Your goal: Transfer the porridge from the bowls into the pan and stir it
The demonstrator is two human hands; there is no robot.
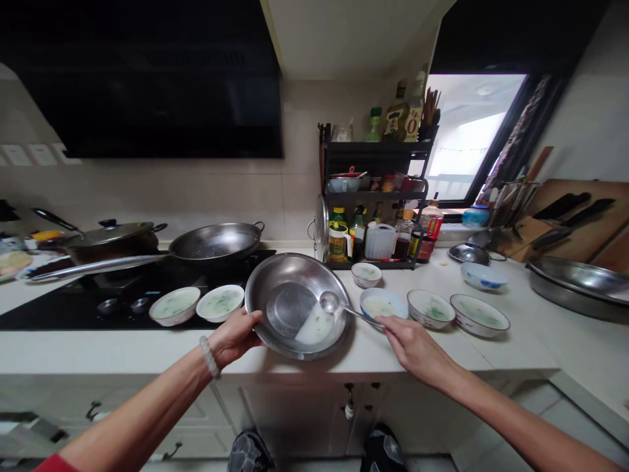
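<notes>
Currently in fair order: basin tipped, ladle at the soup

Nearest, the left hand (239,334) grips the basin (280,301) by its left rim, thumb over the edge; its other fingers pass outside and are largely hidden. The right hand (413,344) is closed around the end of the ladle (329,302), no gap showing between fingers and handle.

The basin leans over the counter (122,354), its pale, green-flecked soup (314,326) collected toward the near right side. Whether its base touches the counter cannot be told. The ladle's head lies inside, at the pool's upper edge; whether it is loaded cannot be told.

Assessment: the step appears to be scooping up shallow soup. A steady tilt would serve best, with the ladle's lip drawn low along the metal through the deepest part, then lifted level. The handle crosses the right rim above the blue-rimmed bowl (364,308); knocking either is the likely fault.

Two filled bowls stand left, near the wok (216,242); two more stand right. Beyond the blue-rimmed bowl sits a small bowl (367,284), with the rack (373,195) behind it.
</notes>
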